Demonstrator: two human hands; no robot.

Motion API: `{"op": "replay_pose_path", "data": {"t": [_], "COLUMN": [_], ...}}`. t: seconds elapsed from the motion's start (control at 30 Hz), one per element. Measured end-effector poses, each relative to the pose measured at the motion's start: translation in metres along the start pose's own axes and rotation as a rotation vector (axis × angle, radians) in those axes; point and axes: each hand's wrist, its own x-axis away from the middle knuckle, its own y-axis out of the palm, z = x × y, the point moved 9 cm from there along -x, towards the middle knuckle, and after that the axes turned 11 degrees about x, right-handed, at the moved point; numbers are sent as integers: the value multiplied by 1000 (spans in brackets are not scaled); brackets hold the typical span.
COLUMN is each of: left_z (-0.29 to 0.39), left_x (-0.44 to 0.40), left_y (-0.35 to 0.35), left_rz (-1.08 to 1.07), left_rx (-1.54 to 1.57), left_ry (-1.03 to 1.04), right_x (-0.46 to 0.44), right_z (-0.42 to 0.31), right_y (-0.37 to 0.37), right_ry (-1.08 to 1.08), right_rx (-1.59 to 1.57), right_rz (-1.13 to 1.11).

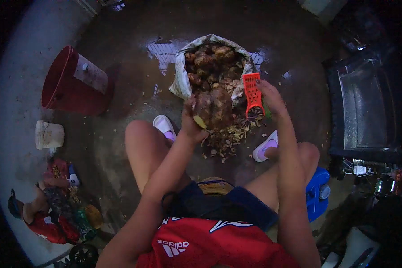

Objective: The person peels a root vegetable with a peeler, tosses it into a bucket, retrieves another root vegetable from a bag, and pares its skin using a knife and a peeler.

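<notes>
Your left hand is closed around the left side of a big knobbly tuber, holding it up in front of the sack, above the floor between your feet. The tuber lies to the right of that palm, between your two hands and nearer the left one. Your right hand grips the orange peeler along its right edge, with the fingers near its far end; the peeler stands just to the right of the tuber, apart from it.

The tuber is brown and lumpy, with rough, dark skin over most of what you can see, slightly blurred. On its lower left, beside your left hand, a pale yellow patch of flesh shows bare. The peeler is flat and bright, dotted with rows of holes, and flares at the end nearer you.

Beyond the tuber, the open white sack holds many brown tubers. Below it, pale and dark peelings lie scattered on the wet floor.
</notes>
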Motion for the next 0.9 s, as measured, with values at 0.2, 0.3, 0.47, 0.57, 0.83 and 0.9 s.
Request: {"op": "replay_pose_path", "data": {"t": [0.2, 0.3, 0.47, 0.57, 0.83, 0.9], "left_z": [47, 67, 85, 92, 91, 93], "left_x": [4, 12, 22, 24, 28, 26], "left_y": [-10, -17, -24, -35, 1, -4], "left_rz": [100, 173, 215, 255, 120, 191], "left_rx": [-5, -41, -41, -51, -278, -316], "left_ry": [199, 333, 398, 380, 332, 367], "right_x": [3, -11, -51, -58, -87, -77], "right_z": [20, 72, 203, 200, 120, 89], "right_y": [-23, -19, 2, 38, 14, 4], "right_ry": [119, 300, 304, 352, 99, 1], "right_rx": [165, 429, 611, 616, 805, 858], "right_rz": [62, -16, -116, -170, 315, 471]}}
